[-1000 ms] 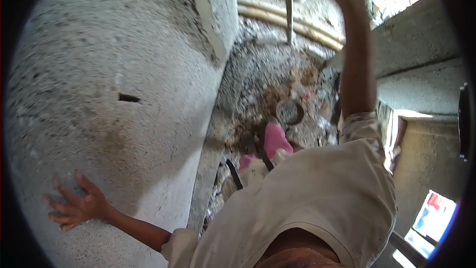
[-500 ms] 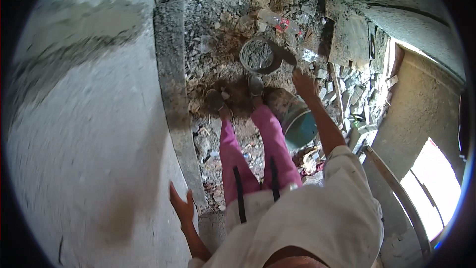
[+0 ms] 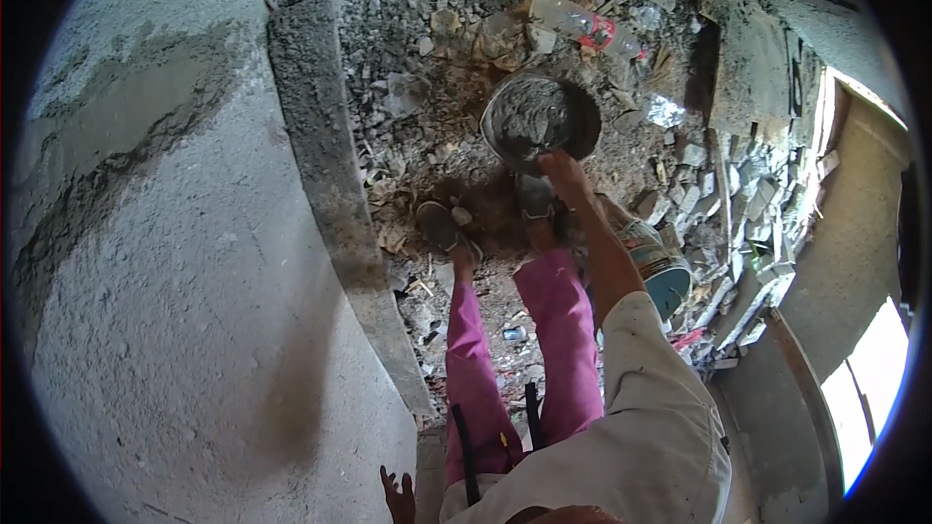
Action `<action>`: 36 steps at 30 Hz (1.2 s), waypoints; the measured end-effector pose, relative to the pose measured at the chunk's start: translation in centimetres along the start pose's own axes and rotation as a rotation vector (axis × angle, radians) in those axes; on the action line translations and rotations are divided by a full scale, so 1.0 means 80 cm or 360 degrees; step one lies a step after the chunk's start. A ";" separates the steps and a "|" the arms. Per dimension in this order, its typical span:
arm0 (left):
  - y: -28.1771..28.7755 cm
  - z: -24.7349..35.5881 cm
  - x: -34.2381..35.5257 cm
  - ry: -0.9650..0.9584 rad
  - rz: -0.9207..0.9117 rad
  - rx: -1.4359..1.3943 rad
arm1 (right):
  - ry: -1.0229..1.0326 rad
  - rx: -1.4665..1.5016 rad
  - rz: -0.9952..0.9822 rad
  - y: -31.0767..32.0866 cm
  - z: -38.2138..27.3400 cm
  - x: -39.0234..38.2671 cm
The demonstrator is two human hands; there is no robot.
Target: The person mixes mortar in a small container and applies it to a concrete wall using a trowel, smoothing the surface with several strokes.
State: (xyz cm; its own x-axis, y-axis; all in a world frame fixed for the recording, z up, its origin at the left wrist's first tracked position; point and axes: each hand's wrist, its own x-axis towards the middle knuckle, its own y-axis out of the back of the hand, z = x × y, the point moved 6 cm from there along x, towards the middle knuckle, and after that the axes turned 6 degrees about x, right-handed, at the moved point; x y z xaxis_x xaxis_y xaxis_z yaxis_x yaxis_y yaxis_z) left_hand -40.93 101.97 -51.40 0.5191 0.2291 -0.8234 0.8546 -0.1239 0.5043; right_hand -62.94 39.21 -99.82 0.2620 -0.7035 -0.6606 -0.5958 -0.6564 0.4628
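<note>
Mortar pan point(image 3: 540, 118), right hand point(image 3: 566, 172) seemingly touching

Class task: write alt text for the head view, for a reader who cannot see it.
A person's right hand reaches down to a pan of grey mortar on a rubble-strewn floor. Their left hand is by a plastered wall.

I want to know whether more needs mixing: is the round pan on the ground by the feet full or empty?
Partly full. The pan sits upright among rubble and holds a heap of grey mortar; the right hand reaches its near rim.
</note>
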 end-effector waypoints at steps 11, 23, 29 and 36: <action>0.039 0.040 -0.028 -0.0361 0.0262 -0.0036 | -0.0032 0.0723 0.0020 0.114 -0.031 -0.188; 0.452 0.141 -0.287 -0.1028 0.2672 0.0273 | 0.0427 0.1704 -0.0842 0.154 -0.628 -0.487; 0.536 -0.038 -0.437 -0.0041 0.3662 0.0133 | 0.0646 0.2278 -0.1417 0.161 -0.888 -0.637; 0.564 -0.195 -0.407 0.0661 0.3745 0.0064 | 0.1353 0.2279 -0.0656 0.229 -1.004 -0.706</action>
State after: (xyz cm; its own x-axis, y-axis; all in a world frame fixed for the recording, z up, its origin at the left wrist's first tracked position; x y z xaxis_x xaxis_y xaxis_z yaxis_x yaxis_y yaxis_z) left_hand -19.46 103.95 2.25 0.1989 -0.1645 0.9661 -0.9219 -0.3658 0.1275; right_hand -27.64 45.02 -6.55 0.5774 -0.8099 0.1031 -0.4189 -0.4022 -0.8141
